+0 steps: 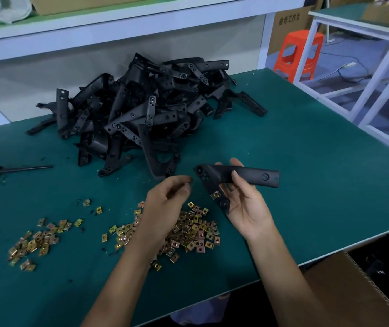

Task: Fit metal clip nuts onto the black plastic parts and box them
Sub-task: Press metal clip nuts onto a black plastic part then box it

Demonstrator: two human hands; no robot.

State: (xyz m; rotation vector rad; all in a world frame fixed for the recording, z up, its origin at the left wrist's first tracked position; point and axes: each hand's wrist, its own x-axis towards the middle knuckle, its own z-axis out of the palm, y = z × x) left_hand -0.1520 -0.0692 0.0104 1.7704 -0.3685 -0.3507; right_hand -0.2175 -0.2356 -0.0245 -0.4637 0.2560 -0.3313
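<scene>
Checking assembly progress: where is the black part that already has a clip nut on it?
In the head view it is right of centre, held in the right hand above the mat; the part sits just beyond the nut pile.

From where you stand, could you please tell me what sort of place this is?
Probably a small factory assembly bench: a green-matted worktable holds a heap of identical black plastic parts and loose metal clip nuts, with a cardboard box beside it.

Orange stool beside white rack
</scene>
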